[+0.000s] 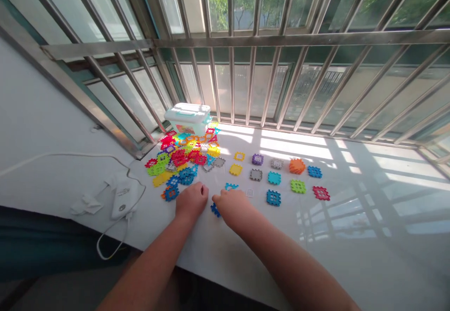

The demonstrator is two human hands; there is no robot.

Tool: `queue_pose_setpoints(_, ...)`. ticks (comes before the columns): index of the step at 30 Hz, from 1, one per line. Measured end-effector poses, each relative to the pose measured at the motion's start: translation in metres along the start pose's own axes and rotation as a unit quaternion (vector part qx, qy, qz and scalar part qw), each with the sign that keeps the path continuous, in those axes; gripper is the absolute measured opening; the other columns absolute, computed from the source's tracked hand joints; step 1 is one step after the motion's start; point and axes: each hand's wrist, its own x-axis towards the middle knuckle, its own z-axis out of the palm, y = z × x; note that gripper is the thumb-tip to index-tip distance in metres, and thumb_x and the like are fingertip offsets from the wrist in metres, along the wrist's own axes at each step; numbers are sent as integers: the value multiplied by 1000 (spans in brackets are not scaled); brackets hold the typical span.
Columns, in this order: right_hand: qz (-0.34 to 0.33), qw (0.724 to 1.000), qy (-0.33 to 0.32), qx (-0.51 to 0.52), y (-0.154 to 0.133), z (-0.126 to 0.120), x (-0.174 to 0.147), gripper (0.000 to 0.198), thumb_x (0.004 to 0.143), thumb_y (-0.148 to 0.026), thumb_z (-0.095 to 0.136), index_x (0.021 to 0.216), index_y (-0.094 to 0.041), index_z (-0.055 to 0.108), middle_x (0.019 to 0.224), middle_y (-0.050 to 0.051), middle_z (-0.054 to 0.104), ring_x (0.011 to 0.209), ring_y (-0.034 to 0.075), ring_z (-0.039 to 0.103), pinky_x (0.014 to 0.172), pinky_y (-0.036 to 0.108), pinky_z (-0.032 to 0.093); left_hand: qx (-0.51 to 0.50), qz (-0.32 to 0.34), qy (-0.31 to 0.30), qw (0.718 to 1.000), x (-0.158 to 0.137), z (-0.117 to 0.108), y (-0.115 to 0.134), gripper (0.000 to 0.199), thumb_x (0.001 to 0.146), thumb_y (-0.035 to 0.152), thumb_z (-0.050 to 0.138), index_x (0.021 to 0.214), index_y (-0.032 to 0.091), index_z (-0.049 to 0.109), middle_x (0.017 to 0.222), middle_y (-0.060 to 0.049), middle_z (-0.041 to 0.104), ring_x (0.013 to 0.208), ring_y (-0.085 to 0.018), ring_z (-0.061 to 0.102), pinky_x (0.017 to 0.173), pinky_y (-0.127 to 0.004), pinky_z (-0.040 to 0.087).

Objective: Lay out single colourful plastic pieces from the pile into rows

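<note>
Blue tile [214, 210] sits pinched under the right hand [234, 206], at its nine o'clock. Left hand [191, 201], curled and empty, rests just beside it on the bench [351, 255].

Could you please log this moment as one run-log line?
left hand: fisted on sill | right hand: on blue tile | tile pile: left

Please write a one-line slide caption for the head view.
Left hand and right hand rest on a white sill, the right on a blue tile, between a tile heap and spread-out tiles.
</note>
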Motion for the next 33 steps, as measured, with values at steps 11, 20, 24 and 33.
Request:
queue_pose_setpoints(11, 63, 996, -62, 28, -6, 10, 4, 34, 91, -21, 78, 125, -16, 75, 117, 19, 80, 109, 34, 79, 87, 40, 64, 18, -7, -19, 1000, 1, -4, 4, 40, 107, 37, 41, 99, 22, 77, 103, -11, 80, 90, -26, 73, 70, -32, 39)
queue_pose_setpoints(20, 208, 976, -44, 50, 25, 35, -58, 63, 84, -64, 86, 121, -14, 72, 112, 18, 80, 108, 39, 77, 89, 46, 61, 8, -64, -38, 997, 29, -3, 12, 50, 105, 39, 37, 108, 20, 83, 104, -17, 81, 96, -33, 77, 78, -37, 51)
queue_pose_setpoints(24, 220, 972, 65, 50, 34, 65, -84, 60, 86, -59, 86, 126, -19, 68, 121, 16, 73, 110, 36, 72, 91, 45, 58, 7, -68, -37, 997, 34, -3, 13, 52, 105, 39, 36, 110, 19, 84, 104, -18, 81, 96, -34, 77, 80, -39, 53)
queue_pose_setpoints(33, 234, 934, 241, 122, -4, 117, -76, 58, 94, -30, 74, 147, -23, 53, 132, 15, 66, 116, 36, 62, 93, 49, 56, 3, -61, -40, 997, 33, -3, 11, 52, 104, 38, 35, 109, 22, 84, 103, -16, 81, 97, -35, 77, 79, -40, 54)
